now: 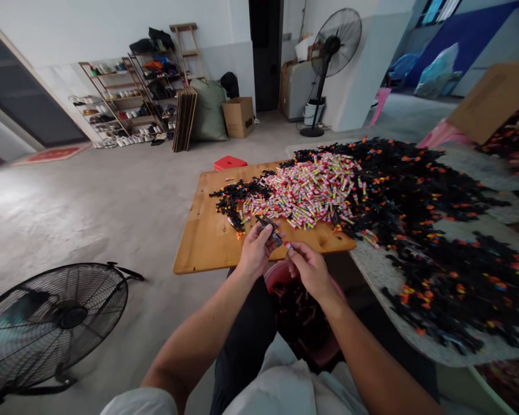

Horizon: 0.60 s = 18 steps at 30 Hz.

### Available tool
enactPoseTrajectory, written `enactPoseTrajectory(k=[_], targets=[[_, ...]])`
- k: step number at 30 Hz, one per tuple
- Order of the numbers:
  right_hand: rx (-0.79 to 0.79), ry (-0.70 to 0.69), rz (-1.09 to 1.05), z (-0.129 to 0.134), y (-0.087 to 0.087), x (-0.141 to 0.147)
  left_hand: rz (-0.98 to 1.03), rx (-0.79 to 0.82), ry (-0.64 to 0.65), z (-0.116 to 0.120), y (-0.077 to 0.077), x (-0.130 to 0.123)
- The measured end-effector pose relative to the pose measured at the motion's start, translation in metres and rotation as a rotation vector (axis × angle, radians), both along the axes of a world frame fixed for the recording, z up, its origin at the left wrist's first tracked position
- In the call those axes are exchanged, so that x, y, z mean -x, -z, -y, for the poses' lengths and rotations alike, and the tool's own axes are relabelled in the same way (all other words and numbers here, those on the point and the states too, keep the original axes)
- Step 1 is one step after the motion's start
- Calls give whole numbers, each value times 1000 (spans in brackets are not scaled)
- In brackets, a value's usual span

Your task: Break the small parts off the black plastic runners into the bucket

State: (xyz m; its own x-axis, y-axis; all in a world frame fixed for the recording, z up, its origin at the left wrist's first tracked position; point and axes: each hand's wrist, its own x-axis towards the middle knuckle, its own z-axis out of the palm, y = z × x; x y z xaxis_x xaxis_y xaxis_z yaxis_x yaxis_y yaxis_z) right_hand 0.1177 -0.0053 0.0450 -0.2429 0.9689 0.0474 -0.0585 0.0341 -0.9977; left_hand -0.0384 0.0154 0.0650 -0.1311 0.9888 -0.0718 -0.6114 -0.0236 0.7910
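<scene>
My left hand [257, 249] is closed around a black plastic piece [270, 230], held over the front edge of the wooden board [203, 248]. Close to its right, my right hand [306, 262] pinches a small pink-and-white tube [288, 245] near the end of the black piece. Whether the two touch is too small to tell. Behind my hands lies a heap of similar small tubes [315, 190], with black pieces [236, 199] at its left. Many more black pieces with orange parts [398, 178] are piled to the right.
Below my hands is a red tub [272, 276] with dark pieces inside. A stone-topped table [415, 340] stands at the right. A floor fan [73, 317] is at lower left, a red stool [230, 163] behind the board. Part of another person's hand shows at the far right.
</scene>
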Motion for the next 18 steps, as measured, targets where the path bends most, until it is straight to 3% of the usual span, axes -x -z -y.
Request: enactPoseTrajectory(k=[9, 13, 18], targets=[[23, 27, -14, 4, 2, -3, -12, 37, -20, 3, 3, -7], [18, -29, 83, 6, 5, -7, 11, 16, -47, 3, 5, -12], [-34, 22, 153, 5, 8, -10, -22, 25, -41, 8, 3, -18]])
